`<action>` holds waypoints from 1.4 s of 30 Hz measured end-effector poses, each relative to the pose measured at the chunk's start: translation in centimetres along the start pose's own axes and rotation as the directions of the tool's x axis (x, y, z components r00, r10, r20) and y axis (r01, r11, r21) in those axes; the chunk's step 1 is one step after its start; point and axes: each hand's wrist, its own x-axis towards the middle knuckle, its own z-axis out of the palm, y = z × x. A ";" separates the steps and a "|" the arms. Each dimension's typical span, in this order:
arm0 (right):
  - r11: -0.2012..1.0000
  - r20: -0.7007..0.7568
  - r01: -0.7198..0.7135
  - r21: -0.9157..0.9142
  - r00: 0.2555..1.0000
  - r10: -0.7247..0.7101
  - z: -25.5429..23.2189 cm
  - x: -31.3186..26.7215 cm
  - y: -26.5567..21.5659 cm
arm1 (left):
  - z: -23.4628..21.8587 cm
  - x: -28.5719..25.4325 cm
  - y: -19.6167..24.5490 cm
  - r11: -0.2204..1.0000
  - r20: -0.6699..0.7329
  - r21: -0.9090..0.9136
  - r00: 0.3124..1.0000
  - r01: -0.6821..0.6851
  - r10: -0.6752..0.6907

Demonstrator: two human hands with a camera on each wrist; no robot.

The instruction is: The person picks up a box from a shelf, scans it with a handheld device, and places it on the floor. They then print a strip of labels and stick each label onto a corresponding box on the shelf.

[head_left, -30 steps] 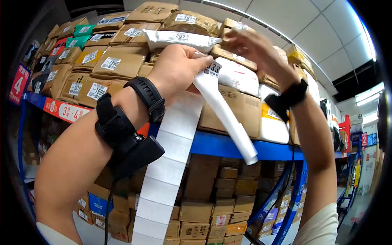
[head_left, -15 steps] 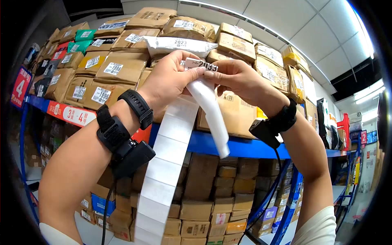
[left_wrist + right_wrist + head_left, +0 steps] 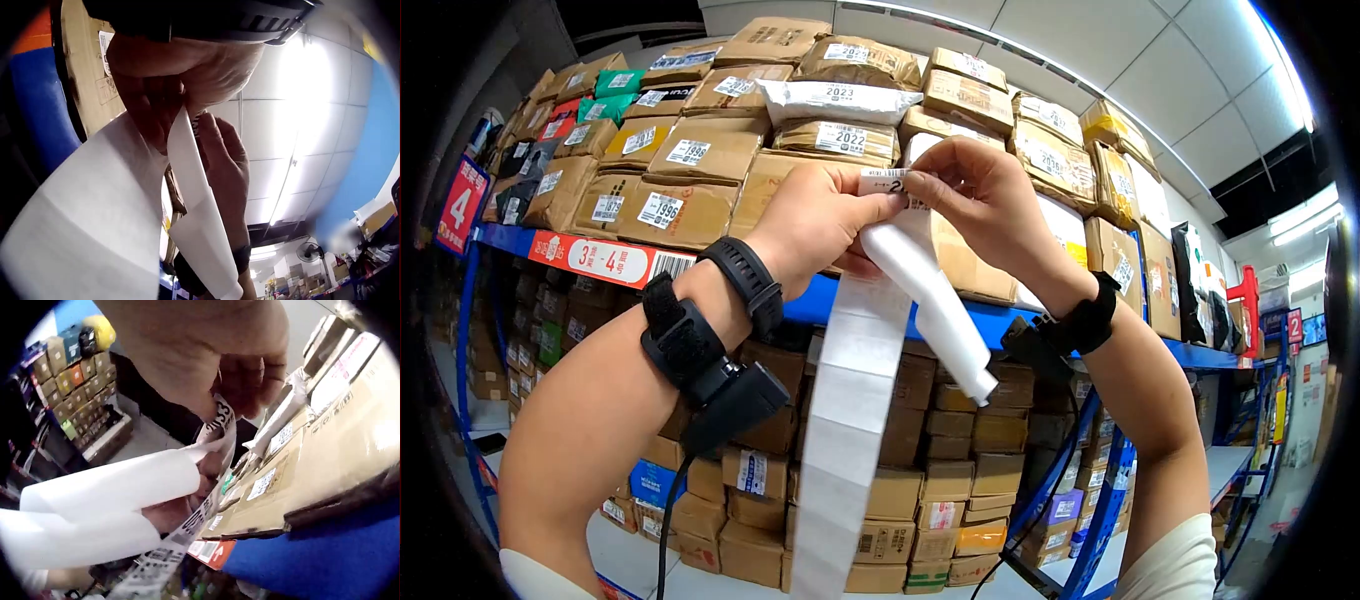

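My left hand (image 3: 820,220) grips a strip of printed number labels (image 3: 855,400) on white backing, its thumb pressing near the top. One length of the strip hangs straight down below the hand. Another length of white backing (image 3: 935,310) curls into a loose tube slanting down to the right. With thumb and fingers my right hand (image 3: 985,205) pinches the label (image 3: 222,419) at the strip's upper end, close beside the left thumb. In the right wrist view this label reads 2033, and more printed labels run down the strip. My right fingers partly cover its number in the head view.
Labelled cardboard boxes and parcels (image 3: 700,150) are stacked on a blue shelf (image 3: 1030,325) just beyond the hands. A white parcel marked 2023 (image 3: 840,100) lies among them. More boxes (image 3: 880,540) fill the level below. A red sign with a 4 (image 3: 460,205) hangs at left.
My right hand has come from the upper right to the left hand and taken hold of the label end. The curled backing has swung, and the hanging strip has shifted right.
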 end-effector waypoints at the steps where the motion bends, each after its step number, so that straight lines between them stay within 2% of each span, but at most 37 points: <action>1: 0.996 -0.034 0.077 -0.049 0.996 -0.079 0.1 0.0 -0.1 | -0.1 0.0 0.1 1.000 0.000 -0.001 1.000 0.000 0.000; 3: 0.979 -0.106 0.176 -0.105 0.977 -0.187 -0.1 0.1 -0.4 | -0.3 0.1 0.5 0.981 0.008 0.191 0.999 0.040 -0.043; 4: 0.977 -0.092 0.169 -0.127 0.979 -0.182 -0.7 1.2 0.9 | -0.4 0.1 0.9 0.981 0.007 0.191 0.999 0.039 -0.041; 6: 0.994 -0.244 -0.081 -0.074 0.968 0.060 -3.1 4.9 3.0 | -0.4 0.0 1.7 0.955 0.010 0.121 0.962 0.271 -0.274; 7: 0.967 -0.329 -0.172 -0.188 0.939 0.103 -4.7 7.3 4.5 | -0.7 0.5 0.9 0.944 0.050 0.019 0.942 0.331 -0.331; 8: 0.919 -0.418 -0.269 -0.287 0.899 0.133 -6.2 9.7 6.2 | -0.8 1.1 0.1 0.943 0.041 0.020 0.943 0.331 -0.331; 10: 0.764 -0.504 -0.378 -0.522 0.860 0.082 -7.5 12.9 8.9 | -0.8 1.7 -1.1 0.949 0.015 -0.205 0.970 0.241 -0.243; 11: 0.722 -0.487 -0.424 -0.547 0.862 0.138 -7.7 14.1 9.5 | -0.5 1.4 -1.2 0.972 0.014 -0.186 0.990 0.142 -0.142; 13: 0.649 -0.471 -0.493 -0.579 0.853 0.228 -7.5 14.8 9.7 | -0.2 1.2 -1.0 0.972 -0.048 -0.190 0.988 0.136 -0.148; 14: 0.652 -0.461 -0.488 -0.580 0.857 0.231 -7.0 14.6 9.4 | 0.1 1.0 -0.9 0.968 -0.097 -0.216 0.984 0.125 -0.149; 15: 0.546 -0.514 -0.557 -0.626 0.821 0.248 -6.7 14.4 9.0 | -0.2 1.0 -0.9 0.967 -0.101 -0.219 0.983 0.130 -0.155; 16: 0.427 -0.570 -0.621 -0.658 0.781 0.256 -6.5 14.0 8.8 | -0.6 1.1 -0.9 0.954 0.006 -0.251 0.986 0.164 -0.167; 17: 0.439 -0.609 -0.662 -0.608 0.743 0.276 -7.2 13.7 9.1 | -0.7 1.1 -1.0 0.939 0.118 -0.280 0.978 0.200 -0.173; 18: 0.405 -0.614 -0.667 -0.626 0.741 0.271 -8.1 13.1 9.4 | -0.5 0.9 -1.2 0.939 0.126 -0.279 0.977 0.203 -0.174; 20: 0.407 -0.538 -0.588 -0.699 0.807 0.243 -9.3 11.8 9.5 | 0.1 0.0 -0.6 0.966 0.032 -0.172 0.981 0.191 -0.189; 21: 0.601 -0.403 -0.467 -0.648 0.880 0.250 -9.2 11.0 9.7 | 0.6 -0.4 -0.4 0.965 -0.032 -0.200 0.983 0.171 -0.180; 22: 0.766 -0.264 -0.332 -0.550 0.940 0.218 -8.7 9.9 9.3 | 0.8 -0.4 -0.5 0.964 -0.025 -0.205 0.984 0.169 -0.177; 23: 0.888 -0.130 -0.293 -0.354 0.956 0.263 -7.2 8.0 7.9 | 0.7 -0.2 -1.0 0.989 -0.051 -0.125 0.995 0.084 -0.091; 24: 0.953 0.007 -0.272 -0.131 0.961 0.276 -5.2 5.4 6.0 | 0.8 0.2 -1.7 0.999 -0.065 -0.043 0.998 -0.001 -0.002; 25: 0.955 0.146 -0.289 0.061 0.949 0.278 -3.7 2.6 3.5 | 0.8 1.4 -3.1 0.988 -0.098 0.022 0.983 -0.152 0.154; 26: 0.913 0.278 -0.323 0.250 0.927 0.252 -2.4 0.3 1.6 | 1.3 1.3 -2.9 0.981 -0.134 0.042 0.972 -0.192 0.196; 28: 0.939 0.133 -0.248 0.240 0.966 0.221 -0.3 -1.8 1.4 | 1.6 1.8 -2.9 0.985 -0.131 0.035 0.976 -0.172 0.175; 29: 0.940 0.128 -0.249 0.235 0.966 0.224 -0.3 -2.1 1.4 | 1.9 1.8 -2.8 0.984 -0.125 0.033 0.976 -0.175 0.178; 31: 0.906 0.001 -0.215 0.366 0.973 0.231 0.0 -2.1 1.5 | 2.2 1.2 -2.4 0.998 -0.143 0.049 0.989 -0.039 0.045; 32: 0.921 -0.046 -0.209 0.330 0.970 0.237 -0.1 -1.7 1.3 | 1.9 0.9 -1.9 0.998 -0.147 0.049 0.988 -0.036 0.043; 33: 0.939 -0.108 -0.256 0.232 0.952 0.286 -0.7 -0.6 2.2 | 1.5 0.6 -1.4 0.993 -0.094 0.002 0.988 0.122 -0.121; 34: 0.943 -0.173 -0.307 0.133 0.929 0.327 -1.8 1.1 3.5 | 1.3 0.4 -1.2 0.960 -0.035 -0.037 0.959 0.279 -0.280; 35: 0.925 -0.244 -0.366 0.103 0.892 0.380 -3.0 3.1 4.6 | 1.2 0.6 -2.1 0.930 -0.023 -0.149 0.940 0.335 -0.342; 36: 0.901 -0.316 -0.426 0.079 0.847 0.428 -4.2 5.0 5.6 | 1.1 0.3 -2.6 0.929 -0.028 -0.150 0.937 0.340 -0.347; 38: 0.886 -0.401 -0.457 -0.081 0.829 0.390 -5.4 8.0 8.7 | 0.8 -0.4 -3.3 0.941 -0.014 -0.210 0.962 0.264 -0.273; 39: 0.860 -0.419 -0.478 -0.178 0.828 0.373 -5.4 8.9 9.1 | 0.2 -0.3 -4.2 0.969 0.024 -0.135 0.978 0.207 -0.205; 40: 0.824 -0.433 -0.496 -0.274 0.829 0.355 -4.9 9.3 8.8 | 0.2 -0.8 -4.1 0.968 0.012 -0.137 0.977 0.211 -0.211; 41: 0.770 -0.457 -0.554 -0.316 0.800 0.388 -4.4 9.6 8.5 | 0.4 -1.3 -4.1 0.963 -0.047 -0.191 0.978 0.190 -0.202; 42: 0.741 -0.419 -0.583 -0.333 0.796 0.438 -4.3 9.5 8.2 | 0.6 -1.6 -4.0 0.956 -0.103 -0.243 0.976 0.164 -0.194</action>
